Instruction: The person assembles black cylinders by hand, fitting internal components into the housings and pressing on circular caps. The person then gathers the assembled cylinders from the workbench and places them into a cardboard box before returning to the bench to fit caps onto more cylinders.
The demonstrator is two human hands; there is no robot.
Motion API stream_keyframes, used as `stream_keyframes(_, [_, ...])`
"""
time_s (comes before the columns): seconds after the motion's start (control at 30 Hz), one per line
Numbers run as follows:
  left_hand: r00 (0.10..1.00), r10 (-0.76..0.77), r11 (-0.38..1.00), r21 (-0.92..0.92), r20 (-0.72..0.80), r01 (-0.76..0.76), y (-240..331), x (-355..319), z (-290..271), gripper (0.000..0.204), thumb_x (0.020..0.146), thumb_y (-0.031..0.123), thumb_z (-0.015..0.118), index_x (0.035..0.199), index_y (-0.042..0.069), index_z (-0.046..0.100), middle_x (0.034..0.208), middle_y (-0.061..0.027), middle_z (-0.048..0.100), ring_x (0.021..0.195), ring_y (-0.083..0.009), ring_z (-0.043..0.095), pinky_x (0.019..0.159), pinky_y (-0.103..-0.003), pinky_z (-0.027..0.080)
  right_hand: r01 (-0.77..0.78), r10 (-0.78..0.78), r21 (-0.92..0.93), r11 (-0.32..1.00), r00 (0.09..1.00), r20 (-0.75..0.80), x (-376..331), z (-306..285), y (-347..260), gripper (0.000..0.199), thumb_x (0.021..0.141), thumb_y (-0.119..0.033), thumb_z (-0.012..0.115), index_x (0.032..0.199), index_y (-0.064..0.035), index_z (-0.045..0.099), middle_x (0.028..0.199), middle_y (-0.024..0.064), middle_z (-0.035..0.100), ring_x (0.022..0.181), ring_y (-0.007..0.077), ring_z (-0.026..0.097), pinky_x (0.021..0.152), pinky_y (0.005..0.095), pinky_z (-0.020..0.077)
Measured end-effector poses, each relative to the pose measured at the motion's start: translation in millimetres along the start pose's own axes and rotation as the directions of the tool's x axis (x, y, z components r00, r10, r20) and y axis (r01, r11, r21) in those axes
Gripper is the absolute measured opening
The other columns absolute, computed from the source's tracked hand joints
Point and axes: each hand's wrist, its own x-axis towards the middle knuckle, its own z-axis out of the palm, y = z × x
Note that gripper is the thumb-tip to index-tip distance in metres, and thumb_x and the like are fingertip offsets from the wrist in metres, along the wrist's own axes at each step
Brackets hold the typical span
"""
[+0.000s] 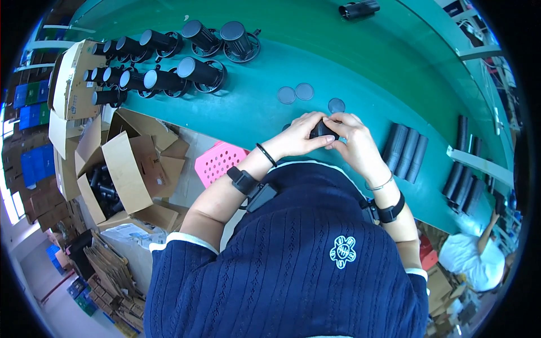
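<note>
At the near edge of the green table, a short black ribbed cylinder (322, 132) sits between my two hands. My left hand (297, 137) wraps around its left side, thumb across the front. On the other side, my right hand (354, 138) closes its fingers and thumb on the cylinder's right edge. Much of the cylinder is covered by my fingers. Just beyond my right fingers lies a thin grey disc (336, 105). Farther back, a second grey disc (286, 94) and a third grey disc (304, 91) lie edge to edge.
Rows of black cylindrical units with round bases (197, 70) stand at the left. Black ribbed tubes (404, 151) lie right of my hands. Another black tube (359, 9) is at the back. An open carton (128, 169) and pink perforated stool (218, 162) stand left. A co-worker (473, 259) is at right.
</note>
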Motion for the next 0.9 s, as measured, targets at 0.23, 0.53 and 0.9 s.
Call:
stream_keyframes(0.23, [1.000,0.021,1.000,-0.019,-0.022,-0.022,-0.2,-1.1,0.8,0.051,0.091,0.036,0.063,0.125,0.001,0.049,0.116,-0.0182,0.054,0.109,-0.0314,0.053,0.094,-0.039,0.042,0.012,-0.002,0.137,0.991,0.997,-0.074,-3.3,5.2,6.1,0.049,0.064,-0.003,0.079,0.112,0.0000,0.067,0.112,0.0145,0.063,0.104,0.0320,0.060,0.090,0.0371,0.0496])
stream_keyframes(0.53, [0.999,0.032,0.999,0.024,-0.040,-0.031,-0.3,0.2,0.5,0.047,0.090,0.032,0.064,0.123,0.002,0.049,0.116,-0.0179,0.055,0.109,-0.0332,0.053,0.095,-0.040,0.041,0.026,-0.026,-0.033,0.999,1.000,0.005,4.9,-2.0,-3.9,0.052,0.061,-0.002,0.079,0.111,0.0010,0.067,0.111,0.0135,0.063,0.101,0.0308,0.060,0.087,0.0370,0.0504])
stream_keyframes(0.9, [1.000,-0.014,0.961,-0.276,-0.009,0.011,0.3,-8.4,2.2,0.060,0.086,0.021,0.069,0.134,0.004,0.036,0.121,-0.0165,0.056,0.118,-0.0258,0.054,0.096,-0.037,0.044,-0.303,0.207,0.706,0.640,0.953,0.221,-4.9,32.9,46.9,0.029,0.092,-0.011,0.064,0.120,-0.0041,0.066,0.094,-0.0002,0.056,0.083,0.0079,0.054,0.066,0.0233,0.0482])
